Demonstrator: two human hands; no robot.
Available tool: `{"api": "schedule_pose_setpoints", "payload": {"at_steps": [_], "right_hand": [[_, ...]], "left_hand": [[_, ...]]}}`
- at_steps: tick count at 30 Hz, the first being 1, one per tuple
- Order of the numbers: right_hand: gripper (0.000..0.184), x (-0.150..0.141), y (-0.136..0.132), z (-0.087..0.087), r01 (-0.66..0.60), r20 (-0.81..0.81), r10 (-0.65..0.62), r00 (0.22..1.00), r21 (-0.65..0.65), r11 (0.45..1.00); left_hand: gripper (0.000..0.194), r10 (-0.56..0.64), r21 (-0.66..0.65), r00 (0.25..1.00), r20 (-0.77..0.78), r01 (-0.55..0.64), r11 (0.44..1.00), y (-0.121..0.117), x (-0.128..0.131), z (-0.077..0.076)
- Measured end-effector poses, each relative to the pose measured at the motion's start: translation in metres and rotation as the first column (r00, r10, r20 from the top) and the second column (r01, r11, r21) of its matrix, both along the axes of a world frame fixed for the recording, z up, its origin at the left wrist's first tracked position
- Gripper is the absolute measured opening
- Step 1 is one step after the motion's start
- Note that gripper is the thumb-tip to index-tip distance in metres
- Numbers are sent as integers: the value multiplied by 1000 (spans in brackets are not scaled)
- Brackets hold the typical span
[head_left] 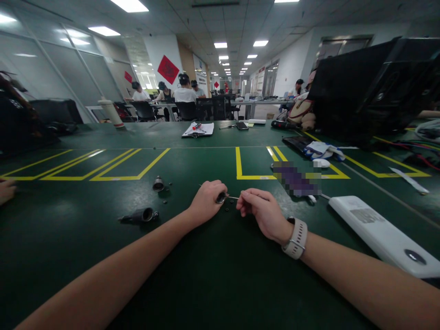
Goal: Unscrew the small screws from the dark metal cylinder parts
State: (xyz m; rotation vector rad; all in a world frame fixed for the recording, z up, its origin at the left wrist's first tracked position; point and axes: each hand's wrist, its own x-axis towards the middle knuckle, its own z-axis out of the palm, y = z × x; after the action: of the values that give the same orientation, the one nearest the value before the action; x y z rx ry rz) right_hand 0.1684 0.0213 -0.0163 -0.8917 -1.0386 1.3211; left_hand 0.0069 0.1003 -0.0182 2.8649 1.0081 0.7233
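My left hand [206, 201] is closed around a dark, hollow metal part [221, 197] whose round open end faces right. A thin metal rod [233, 197] is pinched in my right hand [261, 211], its far end at the part's opening; its kind is hard to make out. Small dark nut-like pieces [227, 209] lie on the green table just below. To the left, a short dark metal cup-shaped part [158, 184] stands with small pieces near it. Closer to me, a longer dark metal part [142, 215] lies on its side, its open end to the right.
At the right are a long white device [378, 229], a pixelated purple object [295, 178], gloves [323, 150] and a large black case [357, 87]. Yellow tape [250, 177] marks the table. Papers [202, 130] lie further back. Another person's hand [6, 190] rests at the left edge.
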Motion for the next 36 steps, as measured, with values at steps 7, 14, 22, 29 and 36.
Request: {"api": "schedule_pose_setpoints", "payload": {"at_steps": [7, 14, 22, 29, 36], "right_hand": [[18, 0, 5, -3, -96, -171, 84, 982, -64, 993], [22, -1, -2, -2, 39, 117, -54, 992, 127, 991], [24, 1, -3, 1, 20, 210, -43, 977, 110, 994], [20, 4, 7, -1, -48, -114, 40, 993, -70, 996], [21, 1, 1, -2, 70, -26, -69, 997, 36, 997]], "left_hand": [[16, -91, -92, 971, 221, 113, 989, 5, 0, -3], [9, 18, -11, 998, 59, -17, 1000, 4, 1, -3], [9, -18, 52, 1000, -23, 19, 998, -1, 1, 0], [12, -105, -58, 987, 119, 112, 992, 4, -1, -2], [9, -23, -50, 997, 77, 27, 998, 5, 0, -3]]}}
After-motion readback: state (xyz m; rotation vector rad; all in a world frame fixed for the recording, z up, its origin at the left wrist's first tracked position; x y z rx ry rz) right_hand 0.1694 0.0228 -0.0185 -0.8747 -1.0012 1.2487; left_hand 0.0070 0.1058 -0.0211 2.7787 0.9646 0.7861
